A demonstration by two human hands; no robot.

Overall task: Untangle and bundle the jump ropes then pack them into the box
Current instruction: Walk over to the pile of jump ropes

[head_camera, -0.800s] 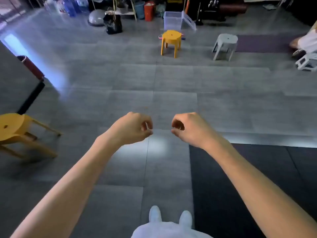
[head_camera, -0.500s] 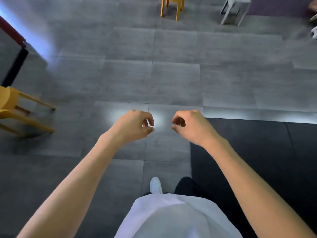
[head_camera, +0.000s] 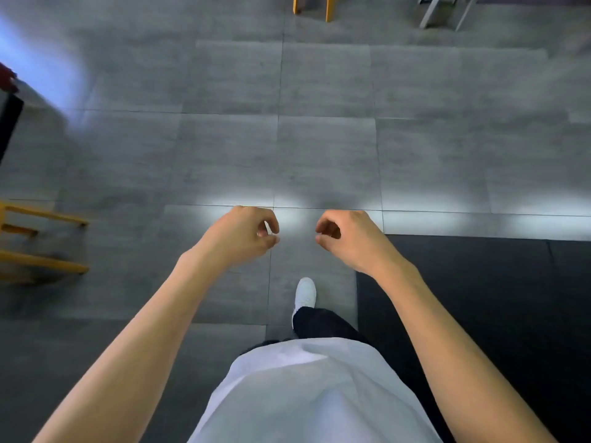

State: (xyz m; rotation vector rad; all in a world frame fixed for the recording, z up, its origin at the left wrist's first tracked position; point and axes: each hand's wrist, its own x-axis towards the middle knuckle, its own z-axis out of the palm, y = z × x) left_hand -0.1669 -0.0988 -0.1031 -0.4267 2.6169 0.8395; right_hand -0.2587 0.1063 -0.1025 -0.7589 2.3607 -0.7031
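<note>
While both arms reach forward over the grey tiled floor, a yellow stool is cut off at the left edge, and yellow legs and grey stool legs at the top edge. Between them the left hand and right hand hang apart, fingers curled, gripping nothing visible. One white shoe steps beside the black mat; no jump rope or box shows, and motion blur softens the edges.

A grey tiled floor is carrying a black mat, a yellow stool and a white shoe.
</note>
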